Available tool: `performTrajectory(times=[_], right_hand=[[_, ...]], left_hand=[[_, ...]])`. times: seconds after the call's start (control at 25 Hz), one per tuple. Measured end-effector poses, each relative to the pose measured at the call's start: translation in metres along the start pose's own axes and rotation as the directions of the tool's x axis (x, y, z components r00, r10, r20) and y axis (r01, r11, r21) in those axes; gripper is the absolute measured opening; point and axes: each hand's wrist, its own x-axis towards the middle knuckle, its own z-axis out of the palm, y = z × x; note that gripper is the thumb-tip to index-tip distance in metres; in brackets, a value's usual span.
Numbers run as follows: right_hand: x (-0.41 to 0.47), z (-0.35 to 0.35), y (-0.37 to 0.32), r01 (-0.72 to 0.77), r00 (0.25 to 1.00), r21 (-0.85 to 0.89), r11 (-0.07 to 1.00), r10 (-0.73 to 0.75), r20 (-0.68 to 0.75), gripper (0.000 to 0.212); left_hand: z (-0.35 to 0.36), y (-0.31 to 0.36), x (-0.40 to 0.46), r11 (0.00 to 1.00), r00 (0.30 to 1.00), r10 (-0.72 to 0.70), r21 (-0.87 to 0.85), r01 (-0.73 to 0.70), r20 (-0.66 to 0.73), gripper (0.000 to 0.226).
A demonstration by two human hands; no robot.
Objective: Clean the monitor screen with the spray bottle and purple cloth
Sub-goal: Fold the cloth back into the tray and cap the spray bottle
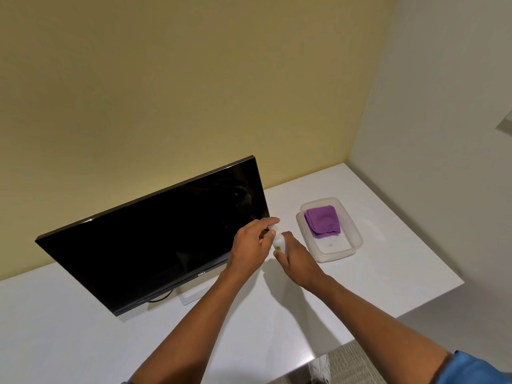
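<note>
My right hand (296,254) grips the white bottle (278,243) by its body, green label unreadable; my left hand (253,245) pinches its cap. Behind stands the monitor (155,234), marked DELL. The cloth (322,220) lies folded in a tub (352,242) on the table (388,273).

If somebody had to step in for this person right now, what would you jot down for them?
Left hand: fingers pinched at the top of the small white spray bottle, perhaps at its cap.
Right hand: wrapped around the bottle's body, holding it upright just right of the black flat monitor screen.
Folded purple cloth: lying untouched in the clear plastic tub on the white desk, right of the monitor.
Done: bottle picked up.
Left: spray, take the cloth, wipe the screen. Whether any spray has landed yet cannot be told.
</note>
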Motion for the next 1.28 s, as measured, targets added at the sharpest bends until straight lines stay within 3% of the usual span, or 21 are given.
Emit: performTrajectory(times=[0.16,0.48,0.76,1.04,1.28], right_hand=[[0.003,0.0,-0.014,0.015,1.0,0.046,0.999,-0.014,-0.023,0.019],[0.016,-0.008,-0.034,0.043,0.997,0.125,0.991,-0.035,-0.061,0.019],[0.02,-0.009,-0.046,0.095,0.991,0.209,0.973,-0.073,-0.111,0.027],[0.018,-0.01,-0.04,0.104,0.989,0.237,0.966,-0.076,-0.125,0.026],[0.018,-0.016,-0.028,0.098,0.988,0.186,0.978,-0.073,-0.134,0.025]], left_hand=[[-0.003,0.002,-0.003,1.0,1.0,0.019,0.011,-0.019,0.0,0.042],[-0.008,0.011,-0.002,0.998,0.999,-0.013,0.057,0.01,0.048,0.086],[-0.011,0.019,0.006,0.996,0.998,-0.039,0.076,0.043,-0.051,0.084],[0.0,0.014,0.008,0.998,0.997,-0.04,-0.06,0.036,-0.059,0.074],[0.018,0.008,0.008,0.996,0.995,-0.051,-0.077,0.045,-0.084,0.091]])
